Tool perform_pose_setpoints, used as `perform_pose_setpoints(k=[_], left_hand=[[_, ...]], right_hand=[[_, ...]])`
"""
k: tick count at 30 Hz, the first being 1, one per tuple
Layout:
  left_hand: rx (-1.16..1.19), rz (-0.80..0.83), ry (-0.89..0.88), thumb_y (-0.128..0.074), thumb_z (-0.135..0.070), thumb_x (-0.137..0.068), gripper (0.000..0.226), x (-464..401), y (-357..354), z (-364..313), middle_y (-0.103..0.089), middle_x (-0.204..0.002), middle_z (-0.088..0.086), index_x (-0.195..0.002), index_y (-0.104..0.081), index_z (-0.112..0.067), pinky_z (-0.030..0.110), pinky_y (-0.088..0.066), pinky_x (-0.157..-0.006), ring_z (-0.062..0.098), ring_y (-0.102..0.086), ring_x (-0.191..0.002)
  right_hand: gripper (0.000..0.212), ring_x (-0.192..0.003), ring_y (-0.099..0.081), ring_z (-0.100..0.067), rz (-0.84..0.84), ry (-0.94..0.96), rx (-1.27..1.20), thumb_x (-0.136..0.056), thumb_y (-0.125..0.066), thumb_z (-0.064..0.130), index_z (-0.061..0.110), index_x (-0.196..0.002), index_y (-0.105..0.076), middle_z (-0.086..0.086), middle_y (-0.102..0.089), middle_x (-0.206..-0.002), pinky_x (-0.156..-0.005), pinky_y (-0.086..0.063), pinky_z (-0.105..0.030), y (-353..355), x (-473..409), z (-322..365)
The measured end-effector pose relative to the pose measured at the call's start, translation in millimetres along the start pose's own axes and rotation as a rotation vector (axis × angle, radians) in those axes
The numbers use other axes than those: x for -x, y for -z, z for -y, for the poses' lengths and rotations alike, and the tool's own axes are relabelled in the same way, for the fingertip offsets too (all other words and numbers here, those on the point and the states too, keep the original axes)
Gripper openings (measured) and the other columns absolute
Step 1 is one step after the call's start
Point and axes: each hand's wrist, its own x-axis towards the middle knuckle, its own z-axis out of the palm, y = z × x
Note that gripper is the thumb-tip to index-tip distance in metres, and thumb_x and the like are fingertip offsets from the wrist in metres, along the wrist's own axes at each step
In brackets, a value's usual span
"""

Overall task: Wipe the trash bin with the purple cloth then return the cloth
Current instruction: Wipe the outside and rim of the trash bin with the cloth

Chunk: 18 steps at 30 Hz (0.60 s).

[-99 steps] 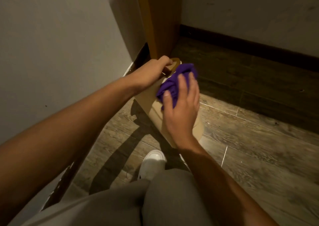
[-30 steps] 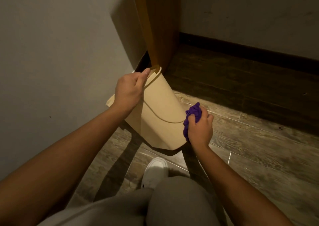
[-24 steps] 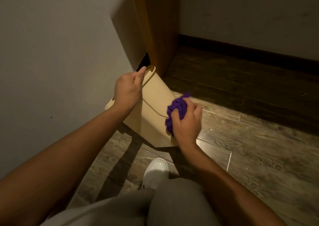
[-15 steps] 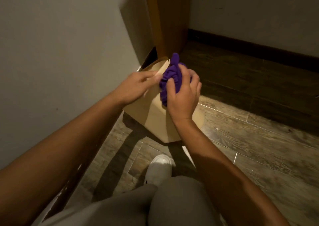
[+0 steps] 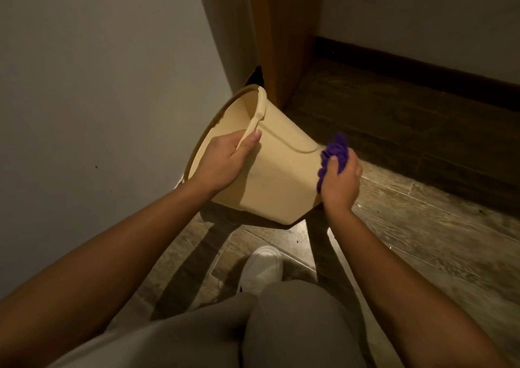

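Down from the rim, right hand [image 5: 341,180] grips one purple cloth [image 5: 333,154] against one tilted trash bin [image 5: 277,176]; left hand [image 5: 225,161] clasps its rim.

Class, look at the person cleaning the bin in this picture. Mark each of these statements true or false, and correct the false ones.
1. The left hand grips the rim of the beige trash bin. True.
2. The bin stands upright on the floor. False: it is tilted, its open mouth turned up and to the left, towards the wall.
3. The right hand holds the purple cloth bunched against the bin's right side. True.
4. The cloth lies on the floor. False: it is in the right hand.
5. A white shoe shows below the bin. True.
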Motion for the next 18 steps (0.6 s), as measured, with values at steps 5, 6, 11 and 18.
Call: perform_pose_setpoints(k=[5, 6, 11, 18], left_hand=[[-0.034, 0.109, -0.007, -0.031, -0.054, -0.105, 0.046, -13.7, -2.7, -15.3, -0.061, -0.095, -0.024, -0.105, -0.07, -0.028, 0.014, -0.037, -0.072, -0.015, -0.056, -0.09], [-0.034, 0.132, 0.003, -0.029, -0.054, -0.105, 0.047, -17.9, -1.8, -17.7, -0.061, -0.097, -0.021, -0.107, -0.069, -0.028, 0.014, -0.036, -0.072, -0.011, -0.057, -0.09], [0.089, 0.255, 0.063, -0.03, -0.055, -0.105, 0.043, -41.2, -3.2, -41.6, -0.052, -0.104, -0.034, -0.125, -0.061, -0.032, 0.011, -0.032, -0.076, -0.01, -0.051, -0.096], [0.033, 0.264, 0.128, -0.042, -0.078, -0.088, 0.071, -20.4, 27.1, -10.5, -0.059, -0.126, -0.015, -0.143, -0.044, -0.033, 0.03, -0.048, -0.086, 0.005, -0.058, -0.108]], right_hand=[[0.049, -0.132, -0.054, -0.039, 0.096, -0.222, 0.222, -0.11, -0.044, 0.036, 0.023, -0.156, -0.04, -0.015, -0.054, -0.148, -0.105, -0.045, -0.047, 25.8, -20.7, -13.3], [0.049, -0.131, -0.055, -0.039, 0.08, -0.218, 0.24, -0.109, -0.045, 0.036, 0.023, -0.156, -0.041, -0.015, -0.054, -0.147, -0.104, -0.045, -0.048, 35.5, -22.7, -9.5], [0.051, -0.124, -0.058, -0.021, -0.022, 0.085, -0.098, -0.105, -0.053, 0.041, 0.022, -0.152, -0.047, -0.003, -0.059, -0.139, -0.102, -0.049, -0.039, 61.1, -4.8, 42.7], [0.052, -0.124, -0.057, -0.017, 0.0, 0.201, -0.357, -0.103, -0.058, 0.04, 0.021, -0.149, -0.046, -0.001, -0.056, -0.141, -0.101, -0.052, -0.036, 45.9, 28.3, 105.5]])
